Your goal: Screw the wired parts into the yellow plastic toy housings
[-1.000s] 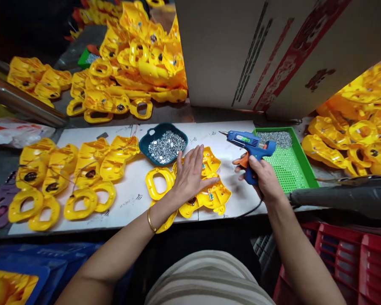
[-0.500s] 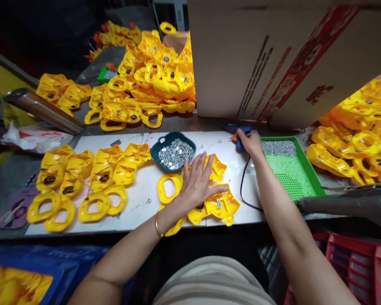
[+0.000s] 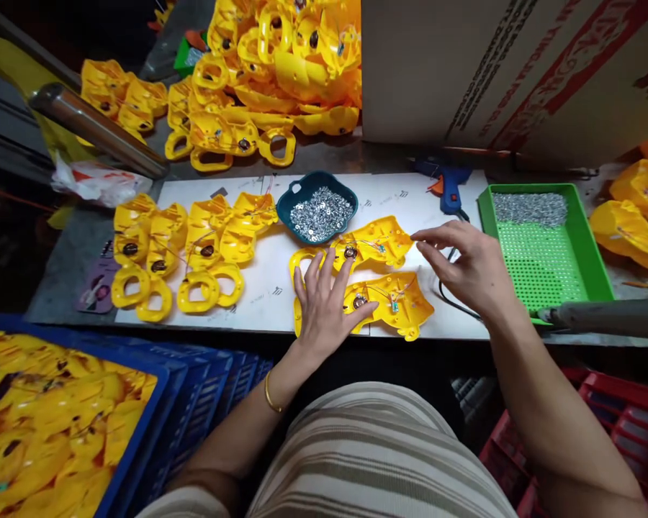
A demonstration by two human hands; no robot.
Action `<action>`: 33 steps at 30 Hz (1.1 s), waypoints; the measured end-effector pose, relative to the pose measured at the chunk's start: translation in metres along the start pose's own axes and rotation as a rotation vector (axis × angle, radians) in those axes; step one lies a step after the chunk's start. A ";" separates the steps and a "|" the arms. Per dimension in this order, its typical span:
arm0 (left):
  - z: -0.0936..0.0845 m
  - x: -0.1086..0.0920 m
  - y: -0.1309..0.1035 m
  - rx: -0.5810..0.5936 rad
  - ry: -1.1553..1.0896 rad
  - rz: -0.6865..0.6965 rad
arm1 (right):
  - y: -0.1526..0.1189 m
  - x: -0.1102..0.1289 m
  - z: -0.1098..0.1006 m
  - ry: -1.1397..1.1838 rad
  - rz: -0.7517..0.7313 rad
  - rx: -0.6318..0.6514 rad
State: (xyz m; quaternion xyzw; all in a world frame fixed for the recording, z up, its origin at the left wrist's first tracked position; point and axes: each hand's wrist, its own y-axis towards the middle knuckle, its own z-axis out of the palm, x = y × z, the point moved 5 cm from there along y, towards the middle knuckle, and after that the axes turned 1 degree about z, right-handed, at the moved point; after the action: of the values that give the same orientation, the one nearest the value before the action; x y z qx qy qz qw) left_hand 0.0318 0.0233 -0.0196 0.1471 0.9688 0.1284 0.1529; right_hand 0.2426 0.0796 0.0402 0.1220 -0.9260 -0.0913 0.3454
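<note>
Glue gun (image 3: 451, 196) has been released: held in the right hand (image 3: 464, 265) a second ago, now laid on its side at the far edge of the white sheet (image 3: 264, 298), by the cardboard box (image 3: 410, 79). Right hand has been brought back to the work; left hand (image 3: 324, 308) has been kept over the parts. View has been tilted too, so more of the blue crate (image 3: 159, 403) is shown.

Work in hand: two yellow half-shells, far one (image 3: 394, 232) and near one (image 3: 418, 306), laid side by side on the sheet, cavity up, presumably so wiring and the small green boards can be reached. A round dark part sits in each, possibly a speaker; too small to confirm.

Left hand: palm down, fingers spread across the handle ends of both shells, nothing gripped. Likely used as a steady. Right hand: thumb and index brought nearly together at the far shell's right tip. Whether a wire or glue strand is pinched, or the shell touched, cannot be told.

Gun seems parked there to be kept off the shells yet in reach; cord (image 3: 464, 309) is run down past the right hand. Teal bowl (image 3: 284, 216) of small metal pieces is set just beyond the shells, green tray (image 3: 591, 252) at right, both apparently placed for easy picking.
</note>
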 end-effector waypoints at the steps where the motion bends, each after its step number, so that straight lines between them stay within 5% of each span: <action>1: -0.001 -0.004 -0.002 0.010 -0.012 -0.001 | -0.007 0.003 -0.001 -0.019 -0.005 0.040; 7: -0.003 -0.029 -0.007 0.046 -0.069 0.073 | -0.040 -0.013 -0.001 -0.223 0.074 0.127; 15: 0.002 -0.038 -0.008 0.096 -0.073 0.095 | -0.033 -0.019 0.015 -0.203 0.048 0.319; 28: -0.003 -0.076 0.022 -0.106 -0.204 0.207 | -0.067 0.012 -0.007 -0.382 0.052 0.313; 33: 0.001 -0.070 0.020 -0.009 -0.314 0.075 | -0.077 -0.008 -0.007 -0.148 0.182 0.228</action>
State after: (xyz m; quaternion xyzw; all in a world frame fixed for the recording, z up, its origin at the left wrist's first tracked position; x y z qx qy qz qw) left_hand 0.1002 0.0190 0.0036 0.2007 0.9263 0.1137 0.2980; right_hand 0.2659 0.0078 0.0212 0.0690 -0.9606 0.0374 0.2668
